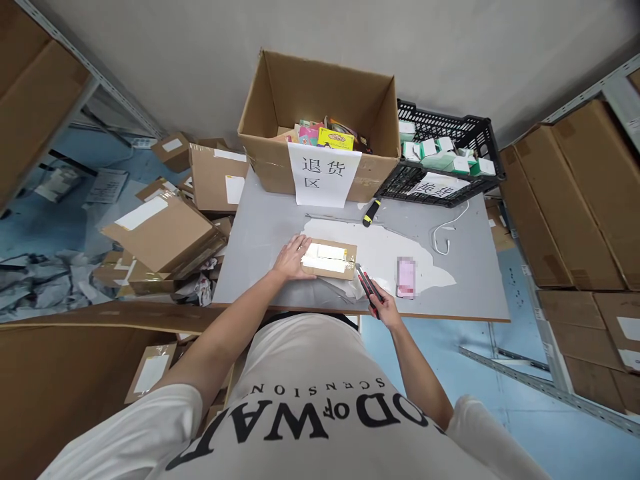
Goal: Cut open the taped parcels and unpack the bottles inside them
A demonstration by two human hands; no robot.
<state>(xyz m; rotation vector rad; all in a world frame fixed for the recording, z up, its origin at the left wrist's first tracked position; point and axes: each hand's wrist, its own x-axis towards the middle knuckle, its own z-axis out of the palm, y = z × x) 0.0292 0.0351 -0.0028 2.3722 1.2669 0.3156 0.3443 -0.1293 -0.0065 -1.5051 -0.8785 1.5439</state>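
Observation:
A small flat cardboard parcel (334, 259) with a white label lies on the grey table (265, 233) in front of me. My left hand (291, 257) rests flat on the parcel's left end, fingers spread. My right hand (384, 305) grips a red and black utility knife (367, 285), whose tip points at the parcel's right near corner. A pink phone (406, 277) lies just right of the knife.
A big open carton (320, 127) of mixed goods with a paper sign stands at the table's back. A black crate (445, 157) of small boxes sits to its right. A yellow-black cutter (371, 213) and white cable (443, 237) lie on the table. Cartons crowd the floor left.

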